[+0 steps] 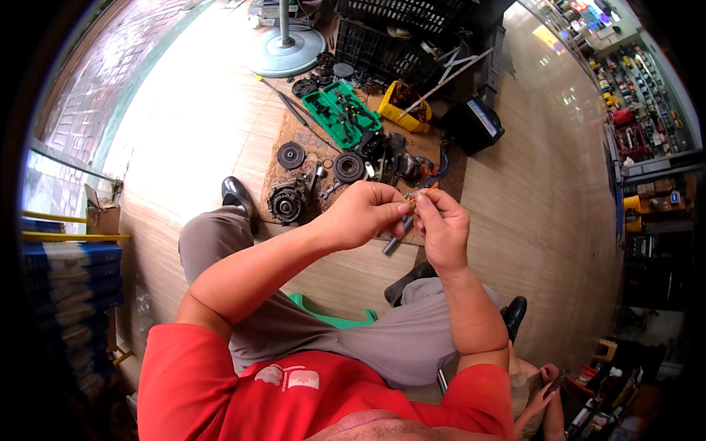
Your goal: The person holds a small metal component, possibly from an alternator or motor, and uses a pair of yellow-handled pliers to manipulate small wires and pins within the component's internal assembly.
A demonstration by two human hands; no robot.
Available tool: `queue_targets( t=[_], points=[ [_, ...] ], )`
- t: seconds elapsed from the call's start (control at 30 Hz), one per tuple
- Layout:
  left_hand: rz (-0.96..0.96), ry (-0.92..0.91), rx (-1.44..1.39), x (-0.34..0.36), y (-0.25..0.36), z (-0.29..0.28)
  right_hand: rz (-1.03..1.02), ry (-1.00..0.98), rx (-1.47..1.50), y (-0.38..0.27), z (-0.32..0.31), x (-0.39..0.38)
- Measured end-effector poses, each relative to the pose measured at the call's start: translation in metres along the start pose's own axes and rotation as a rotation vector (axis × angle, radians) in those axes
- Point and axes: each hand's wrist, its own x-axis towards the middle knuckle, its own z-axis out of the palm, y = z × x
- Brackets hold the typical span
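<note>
A thin orange strip (pixel 434 186) was in the air above the lower right edge of a stained cardboard sheet (pixel 278 176), between the person's two hands. The left hand (pixel 360 214) pinched it between thumb and forefinger, and the right hand (pixel 443 226) gripped it just beside, its thumb and fingertips closed; the strip was too small to make out further. Below the hands, a grey metal tube (pixel 390 248) lay aslant at the sheet's lower edge. A dirty, round machine part with a ribbed housing (pixel 287 203) sat at the lower left corner, with a dark grooved pulley (pixel 291 154) near the left edge above it and a larger ringed pulley (pixel 348 167) to the right. Toward the upper edge lay an open green tool case (pixel 342 137) holding black tools, and to its right stood a yellow bin (pixel 393 114) of dark reddish pieces. Past the sheet's right edge stood a black box with a label (pixel 471 126); beyond the upper edge were black plastic crates (pixel 360 51) and a round grey stand base (pixel 287 55).
</note>
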Motion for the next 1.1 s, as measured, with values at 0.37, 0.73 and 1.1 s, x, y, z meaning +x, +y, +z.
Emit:
queue_targets(
  t=[0.37, 0.73, 1.1],
  points=[
    [0.341, 0.304, 0.479, -0.004, -0.012, 0.014, -0.042, -0.013, -0.066, 0.000, 0.006, -0.001],
    [-0.002, -0.077, -0.218, -0.002, -0.002, 0.002, -0.002, -0.070, 0.018, -0.006, -0.001, 0.001],
    [0.256, 0.240, 0.378, -0.007, -0.002, 0.010, -0.083, -0.005, -0.170, -0.004, 0.002, -0.002]
  ],
)
